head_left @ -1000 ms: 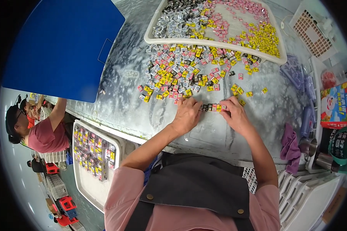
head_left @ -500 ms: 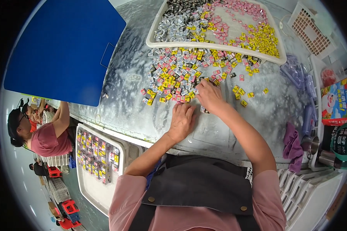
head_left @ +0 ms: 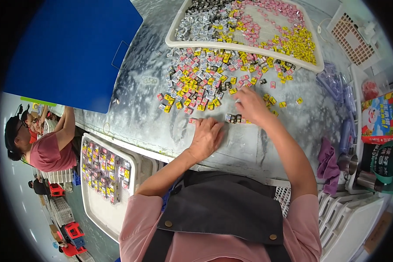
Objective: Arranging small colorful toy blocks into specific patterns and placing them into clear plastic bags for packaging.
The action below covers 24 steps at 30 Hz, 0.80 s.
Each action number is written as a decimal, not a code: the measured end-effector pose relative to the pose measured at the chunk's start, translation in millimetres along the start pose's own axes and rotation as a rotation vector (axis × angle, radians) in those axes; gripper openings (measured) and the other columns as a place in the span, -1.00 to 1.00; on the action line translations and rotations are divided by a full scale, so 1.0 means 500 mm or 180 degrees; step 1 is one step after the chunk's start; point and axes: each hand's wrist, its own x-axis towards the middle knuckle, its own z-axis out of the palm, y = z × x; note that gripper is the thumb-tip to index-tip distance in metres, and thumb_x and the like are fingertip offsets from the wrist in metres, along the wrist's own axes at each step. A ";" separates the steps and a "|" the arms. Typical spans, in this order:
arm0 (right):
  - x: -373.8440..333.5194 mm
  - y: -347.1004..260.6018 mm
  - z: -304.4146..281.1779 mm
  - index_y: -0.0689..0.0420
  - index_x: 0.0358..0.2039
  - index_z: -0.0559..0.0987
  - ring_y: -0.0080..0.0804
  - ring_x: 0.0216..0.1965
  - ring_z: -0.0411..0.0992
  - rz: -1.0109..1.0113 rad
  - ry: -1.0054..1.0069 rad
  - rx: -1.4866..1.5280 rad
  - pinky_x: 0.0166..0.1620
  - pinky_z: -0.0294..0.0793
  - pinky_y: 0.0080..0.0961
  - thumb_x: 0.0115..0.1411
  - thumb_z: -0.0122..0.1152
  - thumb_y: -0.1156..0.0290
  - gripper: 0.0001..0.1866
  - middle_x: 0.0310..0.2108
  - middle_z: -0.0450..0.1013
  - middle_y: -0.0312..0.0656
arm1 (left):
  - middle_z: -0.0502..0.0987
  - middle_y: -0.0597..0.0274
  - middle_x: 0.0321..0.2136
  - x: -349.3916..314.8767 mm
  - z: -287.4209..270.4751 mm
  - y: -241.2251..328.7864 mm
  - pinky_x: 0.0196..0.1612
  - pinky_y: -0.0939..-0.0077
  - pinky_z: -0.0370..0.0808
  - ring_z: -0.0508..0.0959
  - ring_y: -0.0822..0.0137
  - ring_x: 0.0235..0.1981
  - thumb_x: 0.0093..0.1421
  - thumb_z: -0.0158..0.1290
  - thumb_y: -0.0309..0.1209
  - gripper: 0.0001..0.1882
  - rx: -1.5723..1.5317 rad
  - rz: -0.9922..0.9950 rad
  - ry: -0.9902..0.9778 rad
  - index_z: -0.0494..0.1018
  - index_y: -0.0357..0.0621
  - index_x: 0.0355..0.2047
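Small wrapped blocks, like candies, in yellow, pink, black and silver lie in a loose pile [head_left: 196,83] on the grey worktable. My left hand [head_left: 205,139] rests below the pile, its fingers bent together with the tips down on some blocks. A pink block [head_left: 192,120] peeks out at its left. To its right runs a short row of black, pale, yellow and pink blocks [head_left: 235,118]. Above that row hovers my right hand [head_left: 254,107], fingers apart and pointing toward a yellow block [head_left: 232,91] at the pile's edge. Its palm side is hidden.
A white tray [head_left: 244,49] of blocks sorted by colour stands beyond the pile. A big blue panel [head_left: 70,52] covers the far left. Lower left, another white tray [head_left: 129,203] holds filled clear packs. A purple cloth [head_left: 328,166] and metal cup [head_left: 348,163] lie right. A co-worker [head_left: 52,148] sits left.
My right hand has moved right, off the pile's near edge, and its fingers have spread. Pink blocks by my left fingertips have left the pile's edge. The row beside them shows more.
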 end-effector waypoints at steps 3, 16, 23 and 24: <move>-0.042 0.030 -0.042 0.24 -0.19 0.52 -0.12 -0.20 0.49 0.0105 0.0325 0.0752 -0.13 0.53 -0.32 0.14 0.28 0.53 -0.77 -0.21 0.42 -0.06 | 0.47 0.09 -0.25 -0.020 -0.007 0.011 -0.04 0.18 0.32 0.47 0.08 -0.18 0.08 0.23 -0.50 -0.69 -0.0030 -0.0051 -0.0130 0.52 -0.22 -0.12; -0.198 0.014 -0.047 0.25 -0.07 0.49 -0.08 -0.20 0.46 0.0152 0.0283 0.0533 -0.15 0.50 -0.28 0.11 0.31 0.59 -0.65 -0.15 0.38 -0.06 | 0.49 0.08 -0.28 -0.042 0.002 0.045 -0.16 0.23 0.37 0.49 0.08 -0.24 0.12 0.21 -0.50 -0.70 -0.0128 -0.0614 -0.0171 0.50 -0.25 -0.12; -0.186 0.012 -0.046 0.25 0.01 0.47 -0.04 -0.18 0.47 0.0403 0.0101 0.0583 -0.11 0.50 -0.25 0.12 0.31 0.57 -0.59 -0.09 0.37 -0.04 | 0.47 0.03 -0.25 -0.066 -0.019 0.059 -0.18 0.20 0.43 0.50 0.00 -0.26 0.11 0.25 -0.44 -0.67 -0.0166 -0.0425 -0.0470 0.49 -0.23 -0.11; -0.183 0.015 -0.043 0.25 0.01 0.47 -0.04 -0.18 0.47 0.0402 0.0106 0.0584 -0.11 0.50 -0.25 0.12 0.31 0.57 -0.59 -0.09 0.37 -0.04 | 0.47 0.03 -0.26 -0.068 -0.012 0.055 -0.18 0.19 0.44 0.51 -0.01 -0.27 0.11 0.25 -0.44 -0.67 -0.0189 -0.0479 -0.0521 0.49 -0.23 -0.12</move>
